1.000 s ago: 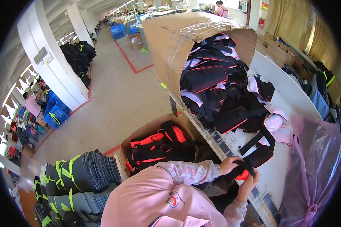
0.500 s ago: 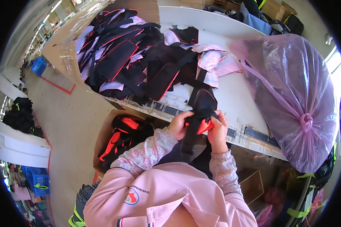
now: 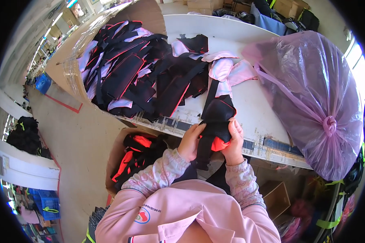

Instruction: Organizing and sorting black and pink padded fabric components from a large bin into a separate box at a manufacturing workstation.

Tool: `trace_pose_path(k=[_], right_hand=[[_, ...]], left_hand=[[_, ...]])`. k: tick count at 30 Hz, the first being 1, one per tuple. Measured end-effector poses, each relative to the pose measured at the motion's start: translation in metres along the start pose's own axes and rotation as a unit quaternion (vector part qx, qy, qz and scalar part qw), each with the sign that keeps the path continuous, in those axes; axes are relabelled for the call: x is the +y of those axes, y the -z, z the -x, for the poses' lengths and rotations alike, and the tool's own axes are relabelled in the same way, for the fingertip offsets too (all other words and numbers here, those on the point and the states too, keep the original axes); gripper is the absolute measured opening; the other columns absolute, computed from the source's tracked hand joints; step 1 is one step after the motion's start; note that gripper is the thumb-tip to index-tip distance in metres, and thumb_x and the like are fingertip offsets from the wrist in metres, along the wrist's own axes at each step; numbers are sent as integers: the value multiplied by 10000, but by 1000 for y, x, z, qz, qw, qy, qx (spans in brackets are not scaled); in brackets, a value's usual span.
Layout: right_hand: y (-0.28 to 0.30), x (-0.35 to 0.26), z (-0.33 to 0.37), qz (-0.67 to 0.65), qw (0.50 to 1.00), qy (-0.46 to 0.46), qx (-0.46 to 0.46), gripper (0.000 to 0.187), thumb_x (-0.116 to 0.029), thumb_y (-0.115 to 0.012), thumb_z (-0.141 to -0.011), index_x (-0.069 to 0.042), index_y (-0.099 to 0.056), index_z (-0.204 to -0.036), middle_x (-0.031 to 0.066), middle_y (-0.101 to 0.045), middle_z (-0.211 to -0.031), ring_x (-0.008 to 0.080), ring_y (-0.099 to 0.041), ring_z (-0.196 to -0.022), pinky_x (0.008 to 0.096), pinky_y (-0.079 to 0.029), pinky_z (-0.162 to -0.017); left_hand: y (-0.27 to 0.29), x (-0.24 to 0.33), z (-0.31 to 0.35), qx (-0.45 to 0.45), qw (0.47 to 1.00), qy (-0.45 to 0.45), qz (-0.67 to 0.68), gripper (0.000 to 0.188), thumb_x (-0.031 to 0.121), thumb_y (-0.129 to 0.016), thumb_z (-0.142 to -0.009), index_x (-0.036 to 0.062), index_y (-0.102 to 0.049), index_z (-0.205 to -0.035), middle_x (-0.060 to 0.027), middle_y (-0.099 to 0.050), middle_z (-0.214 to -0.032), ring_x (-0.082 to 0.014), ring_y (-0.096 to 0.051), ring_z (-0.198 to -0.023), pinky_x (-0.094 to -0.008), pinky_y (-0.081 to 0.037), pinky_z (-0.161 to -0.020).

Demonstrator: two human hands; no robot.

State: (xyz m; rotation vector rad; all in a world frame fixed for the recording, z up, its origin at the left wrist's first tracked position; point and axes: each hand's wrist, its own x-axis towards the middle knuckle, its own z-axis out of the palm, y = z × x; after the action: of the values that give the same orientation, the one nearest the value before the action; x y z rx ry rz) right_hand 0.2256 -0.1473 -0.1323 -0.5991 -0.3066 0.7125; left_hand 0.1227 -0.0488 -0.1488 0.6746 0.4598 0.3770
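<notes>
Between both hands, at the table's near edge, is a black padded shoulder strap (image 3: pixel 215 129) with a red-orange underside showing at its lower end. My left hand (image 3: pixel 189 142) grips its left side, fingers closed round it. On the right side my right hand (image 3: pixel 233 142) pinches it with the thumb on top. A black webbing band (image 3: pixel 205 149) hangs down beside my left fingers. The strap's far part lies on the white table (image 3: pixel 255 109), near several pink-and-white shiny fabric pieces (image 3: pixel 222 69).
A cardboard box (image 3: pixel 69 75) on its side spills black padded straps (image 3: pixel 121 79) with red edging onto the table. Under the table edge, another box (image 3: pixel 117 152) holds black and red pieces. A knotted purple plastic bag (image 3: pixel 308 89) fills the table's right end.
My hands have spread the strap flatter and turned it, so more of its black mesh face shows. The view has shifted slightly.
</notes>
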Motion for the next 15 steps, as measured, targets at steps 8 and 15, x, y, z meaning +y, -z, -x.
trace_pose_path(k=[8, 15], right_hand=[[13, 17, 3, 100, 993, 63, 6, 178, -153, -488, -942, -71, -515, -786, -38, -536, -749, 42, -505, -679, 191, -417, -631], [33, 9, 1, 173, 985, 10, 21, 206, -177, -495, -947, -46, -561, -804, -52, -536, -755, 36, -456, -691, 201, -378, -652]], left_hand=[[13, -2, 8, -67, 984, 71, 148, 438, 352, -443, -949, 14, -487, -1224, -97, -572, -1178, -194, -559, -1066, -333, -437, -938], [34, 10, -2, -149, 980, 42, 124, 485, 398, -371, -965, -2, -492, -1211, -117, -575, -1176, -231, -546, -1099, -368, -398, -978]])
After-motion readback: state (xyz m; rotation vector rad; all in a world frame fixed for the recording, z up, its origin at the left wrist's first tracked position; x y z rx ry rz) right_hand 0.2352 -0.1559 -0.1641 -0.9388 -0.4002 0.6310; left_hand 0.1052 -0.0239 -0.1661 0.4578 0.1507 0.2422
